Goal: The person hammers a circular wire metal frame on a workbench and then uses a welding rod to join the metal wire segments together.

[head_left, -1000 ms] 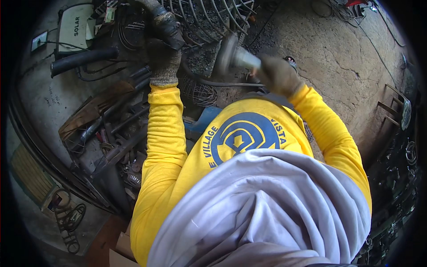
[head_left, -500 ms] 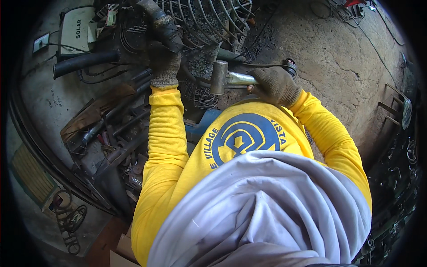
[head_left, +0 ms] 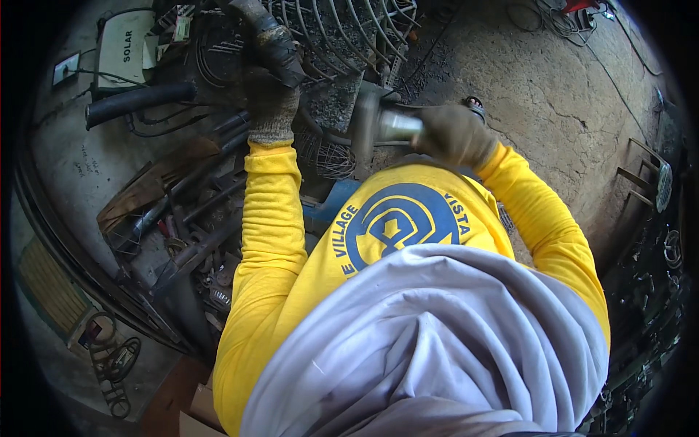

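My right hand (head_left: 457,135), in a brown knit glove, is closed round the metal handle of a hammer (head_left: 365,125). Motion smears the hammer's head, which stands just in front of my body. Farther left, my left hand (head_left: 273,95), gloved too, is closed at the near end of a dark, bent, pipe-like piece (head_left: 271,45) with a rough joint. Its fingers are mostly hidden, and the far end of that piece leaves the upper edge. Beyond the hammer lies a rack of curved metal bars (head_left: 349,33), with a small wire basket (head_left: 331,159) nearer me.
A pale box-shaped unit (head_left: 125,51) with cables stands at the far left, a black tube (head_left: 142,102) before it. Metal bars and scrap (head_left: 196,218) are heaped left of my arm. Cables (head_left: 557,22) cross the cracked concrete floor (head_left: 553,109). Dark metal parts (head_left: 641,306) line the right.
The hammer and my right hand have shifted slightly right and are now blurred by motion. My left hand has barely moved, and the bar rack sits almost the same.
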Available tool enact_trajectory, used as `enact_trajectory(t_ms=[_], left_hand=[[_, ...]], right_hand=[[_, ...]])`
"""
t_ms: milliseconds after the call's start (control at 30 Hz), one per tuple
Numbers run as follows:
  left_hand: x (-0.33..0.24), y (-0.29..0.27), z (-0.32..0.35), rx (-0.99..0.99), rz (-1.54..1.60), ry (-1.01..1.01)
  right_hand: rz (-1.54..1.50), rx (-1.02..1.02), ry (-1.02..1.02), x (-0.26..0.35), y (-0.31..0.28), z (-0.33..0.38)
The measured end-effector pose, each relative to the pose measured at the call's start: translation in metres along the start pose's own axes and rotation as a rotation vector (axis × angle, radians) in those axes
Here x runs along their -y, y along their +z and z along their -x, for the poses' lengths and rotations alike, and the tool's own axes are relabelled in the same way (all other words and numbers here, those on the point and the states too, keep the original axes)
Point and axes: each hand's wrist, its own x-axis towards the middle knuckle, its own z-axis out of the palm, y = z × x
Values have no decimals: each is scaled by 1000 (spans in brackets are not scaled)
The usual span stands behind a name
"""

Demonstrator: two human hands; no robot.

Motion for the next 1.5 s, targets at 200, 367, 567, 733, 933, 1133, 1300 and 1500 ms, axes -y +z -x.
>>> enact_trajectory(t_ms=[200, 367, 567, 733, 933, 1133, 1300, 1500], left_hand=[[-11, -3, -3, -8, 81, -12], [-3, 0, -3, -4, -46, 18], [-8, -2, -4, 5, 28, -39], [-4, -5, -3, 69, 30, -117], [-7, -1, -5, 32, 33, -59], [-4, -2, -2, 26, 43, -58], [-12, -3, -4, 26, 40, -84], [-9, -1, -4, 11, 5, -39]], right_hand=[[-136, 70, 309, 15, -8, 7], [-24, 89, 204, 6, 4, 12], [-79, 77, 301, 4, 4, 19], [-25, 85, 261, 4, 5, 18], [-33, 6, 127, 4, 3, 10], [49, 12, 316, 2, -6, -3], [70, -4, 277, 2, -2, 8], [116, 90, 72, 9, -17, 0]])
